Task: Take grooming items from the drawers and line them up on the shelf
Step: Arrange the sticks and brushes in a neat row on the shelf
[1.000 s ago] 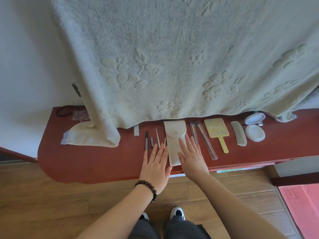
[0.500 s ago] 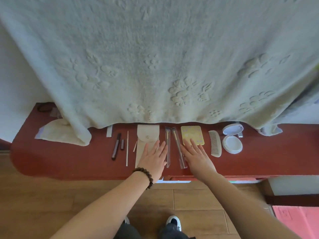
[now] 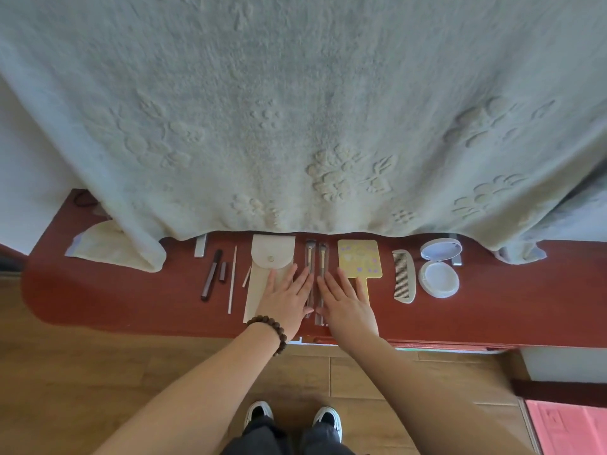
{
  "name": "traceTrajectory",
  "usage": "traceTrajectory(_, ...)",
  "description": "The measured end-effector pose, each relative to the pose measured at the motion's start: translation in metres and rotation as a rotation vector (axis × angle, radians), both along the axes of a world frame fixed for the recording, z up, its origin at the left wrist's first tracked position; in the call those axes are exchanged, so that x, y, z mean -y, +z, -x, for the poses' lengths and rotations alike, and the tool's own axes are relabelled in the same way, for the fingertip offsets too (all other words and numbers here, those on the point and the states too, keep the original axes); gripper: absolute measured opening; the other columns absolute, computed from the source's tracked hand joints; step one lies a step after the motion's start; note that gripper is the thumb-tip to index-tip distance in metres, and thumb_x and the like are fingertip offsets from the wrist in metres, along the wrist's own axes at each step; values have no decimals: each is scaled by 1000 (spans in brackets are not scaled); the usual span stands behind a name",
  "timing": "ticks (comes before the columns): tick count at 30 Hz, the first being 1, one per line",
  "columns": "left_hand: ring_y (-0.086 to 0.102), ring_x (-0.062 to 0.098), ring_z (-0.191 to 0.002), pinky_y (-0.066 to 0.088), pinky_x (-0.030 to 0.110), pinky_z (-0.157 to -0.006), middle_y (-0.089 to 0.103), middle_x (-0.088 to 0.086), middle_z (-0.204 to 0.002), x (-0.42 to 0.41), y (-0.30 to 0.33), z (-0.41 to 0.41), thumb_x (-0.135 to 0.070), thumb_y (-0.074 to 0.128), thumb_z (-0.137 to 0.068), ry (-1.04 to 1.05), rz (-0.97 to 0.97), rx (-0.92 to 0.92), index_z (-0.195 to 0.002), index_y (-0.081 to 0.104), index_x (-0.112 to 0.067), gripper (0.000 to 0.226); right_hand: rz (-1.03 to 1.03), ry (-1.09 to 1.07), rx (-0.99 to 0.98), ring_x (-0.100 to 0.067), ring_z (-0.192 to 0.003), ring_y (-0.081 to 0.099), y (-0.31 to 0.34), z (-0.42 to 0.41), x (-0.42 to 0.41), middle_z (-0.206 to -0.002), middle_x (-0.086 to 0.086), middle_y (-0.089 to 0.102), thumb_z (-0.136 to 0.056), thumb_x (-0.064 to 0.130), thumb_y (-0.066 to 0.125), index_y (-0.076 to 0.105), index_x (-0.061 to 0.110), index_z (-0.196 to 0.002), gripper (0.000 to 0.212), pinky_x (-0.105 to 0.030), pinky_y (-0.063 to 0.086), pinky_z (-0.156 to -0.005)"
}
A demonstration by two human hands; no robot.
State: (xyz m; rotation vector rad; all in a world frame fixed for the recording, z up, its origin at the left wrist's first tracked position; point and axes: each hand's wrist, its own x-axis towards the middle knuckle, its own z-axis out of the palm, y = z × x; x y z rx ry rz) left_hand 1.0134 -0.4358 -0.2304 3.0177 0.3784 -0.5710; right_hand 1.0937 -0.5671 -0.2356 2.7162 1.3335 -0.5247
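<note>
You are standing at a red shelf (image 3: pixel 492 310) whose front edge is running just past your wrists, with bare red surface lying to the far left and far right of the row of items. A pale towel (image 3: pixel 295 110) is hanging over the back, its hem covering the rear edge of the shelf and just touching the tops of the items. Your left hand (image 3: pixel 285 300) is lying flat with fingers straight and spread, resting on the lower part of a cream pouch (image 3: pixel 269 257) and gripping nothing. Your right hand (image 3: pixel 348 303) is also lying flat and open, its fingers covering the handle of a yellow hand mirror (image 3: pixel 359 257). Two brushes (image 3: pixel 315 261) are lying side by side between your hands, your nearest fingers touching them. Left of the pouch are lying thin sticks (image 3: pixel 233 277) and a dark pencil (image 3: pixel 212 274); right of the mirror are a comb (image 3: pixel 404 277) and an opened round compact (image 3: pixel 438 277), near each other. No writing is readable on anything.
</note>
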Motion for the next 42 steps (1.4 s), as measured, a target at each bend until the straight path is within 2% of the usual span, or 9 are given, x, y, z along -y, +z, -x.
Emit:
traceTrajectory(4,-16,20,-146,-1,53,-118,-12,-3,-160,0,3,2,-50,28,-99,16,5,75,-151,-7,-21,70,-158,-94,41,-21,-145,-11,-4,5,1,-161,0,9,-95,51,12,11,22,-152,64,-43,-6,-115)
traceTrajectory(6,-18,23,-145,-2,52,-118,-18,1,-158,-1,6,5,-51,28,-98,83,19,132,-150,-9,-21,70,-210,-170,43,-21,-145,-12,-3,-3,11,-161,-2,3,-95,51,14,10,24,-152,63,-44,-3,-117)
traceTrajectory(8,-19,28,-144,-6,50,-118,-24,6,-154,-3,6,13,-53,26,-98,158,14,149,-149,-12,-21,72,-170,-241,13,-22,-146,-14,-4,-14,25,-160,-2,-7,-100,47,25,3,25,-152,62,-43,-4,-119)
traceTrajectory(10,-19,31,-144,-6,50,-118,-25,9,-154,-4,3,22,-55,23,-97,185,5,112,-148,-16,-21,73,-93,-272,-18,-21,-146,-16,-5,-21,36,-160,-1,-13,-100,48,24,-5,25,-152,64,-42,-4,-120)
traceTrajectory(15,-29,27,-140,-4,51,-118,-31,9,-153,-9,-5,31,-54,20,-98,145,59,33,-142,-26,-20,72,-51,-253,-45,-19,-147,-15,-8,-19,39,-160,3,-14,-101,48,19,-9,25,-151,62,-43,-3,-120)
traceTrajectory(21,-32,26,-139,-9,49,-117,-35,8,-151,-10,-6,31,-54,20,-97,133,57,29,-144,-25,-21,72,-58,-278,-65,-18,-146,-17,-6,0,31,-159,4,-15,-100,48,16,-9,26,-151,61,-44,-7,-120)
traceTrajectory(30,-23,26,-143,-5,47,-118,-29,8,-151,-1,0,29,-54,18,-97,171,77,102,-141,-25,-22,69,-46,-550,-28,-19,-147,-13,1,-35,69,-160,-4,-12,-100,49,17,-4,15,-152,66,-40,-5,-120)
traceTrajectory(38,-26,25,-140,-5,48,-117,-27,4,-151,26,4,12,-53,23,-97,124,95,167,-149,-13,-24,69,-52,-406,-46,-15,-146,-18,-2,-25,84,-159,1,-16,-99,51,14,-2,17,-152,65,-38,-9,-120)
traceTrajectory(42,-17,27,-143,0,53,-116,-9,7,-158,30,1,3,-55,26,-95,131,77,190,-151,0,-23,70,-279,-568,25,-20,-148,-11,5,-44,103,-161,-7,-6,-96,53,36,3,12,-152,77,-38,-6,-119)
